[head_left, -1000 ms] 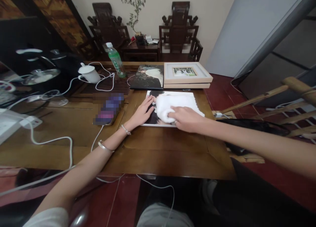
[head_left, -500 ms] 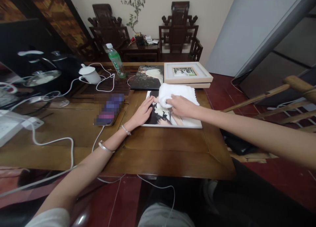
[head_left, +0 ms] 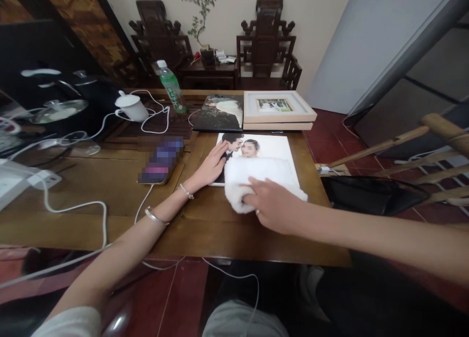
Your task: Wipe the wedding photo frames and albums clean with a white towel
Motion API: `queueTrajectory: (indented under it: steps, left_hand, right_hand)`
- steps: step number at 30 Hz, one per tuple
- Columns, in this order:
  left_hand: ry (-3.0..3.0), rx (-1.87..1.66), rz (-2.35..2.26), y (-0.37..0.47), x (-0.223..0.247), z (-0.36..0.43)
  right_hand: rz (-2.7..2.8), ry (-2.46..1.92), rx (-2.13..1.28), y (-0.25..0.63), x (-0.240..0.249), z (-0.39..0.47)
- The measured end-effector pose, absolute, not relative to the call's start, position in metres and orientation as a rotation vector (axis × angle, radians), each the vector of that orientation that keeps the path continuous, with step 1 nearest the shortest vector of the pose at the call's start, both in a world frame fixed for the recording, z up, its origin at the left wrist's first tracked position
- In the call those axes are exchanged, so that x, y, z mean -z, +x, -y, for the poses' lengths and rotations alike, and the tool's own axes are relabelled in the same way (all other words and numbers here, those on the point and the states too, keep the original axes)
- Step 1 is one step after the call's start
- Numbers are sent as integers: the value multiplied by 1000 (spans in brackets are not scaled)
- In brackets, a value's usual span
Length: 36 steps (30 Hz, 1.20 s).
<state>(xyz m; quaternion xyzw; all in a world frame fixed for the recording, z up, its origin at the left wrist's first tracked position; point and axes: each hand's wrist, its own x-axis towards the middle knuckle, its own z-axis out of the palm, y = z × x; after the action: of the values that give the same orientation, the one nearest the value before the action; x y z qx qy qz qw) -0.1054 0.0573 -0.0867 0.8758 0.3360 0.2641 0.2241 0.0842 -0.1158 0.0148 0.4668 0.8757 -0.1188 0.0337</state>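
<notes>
A photo panel [head_left: 280, 146] showing a couple lies flat on the wooden table [head_left: 220, 234]. My left hand [head_left: 213, 163] rests on its left edge, fingers stretched out and holding nothing. Folded white cloth [head_left: 262, 173] covers the lower part of the panel and hangs over its near edge. My right hand [head_left: 273, 202] grips that cloth at its near side. Just behind the panel are a dark photo board [head_left: 220, 112] and stacked light wooden frames [head_left: 311, 113].
To the left lie a phone [head_left: 161, 161] with a cable, a white lidded cup [head_left: 132, 106], a green bottle [head_left: 172, 88], a glass pot [head_left: 60, 113] and a power strip [head_left: 14, 183]. A wooden chair [head_left: 388, 136] stands at the right.
My right hand and the cloth have moved toward me, from the top of the panel to its near edge, uncovering the pictured faces. My left hand has stayed in place.
</notes>
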Motion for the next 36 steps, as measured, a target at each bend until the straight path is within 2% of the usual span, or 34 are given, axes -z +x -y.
queueTrajectory:
  steps: [12, 18, 25, 30, 36]
  left_hand:
    - [2288, -837, -956, -102, 86, -54]
    - [2113, -1126, -968, -100, 74, -46]
    - [2182, -1101, -1043, -100, 75, -47]
    - [2372, -962, -1035, -99, 76, -45]
    - [2425, -905, -982, -98, 75, -46]
  right_hand:
    - [-2618, 1580, -15, 102, 7, 6]
    - [-2747, 1320, 118, 76, 5, 35]
    - [-2844, 1063, 264, 76, -12, 83]
    - [-2728, 1384, 292, 102, -18, 85]
    - [-2647, 1700, 189, 126, -13, 31]
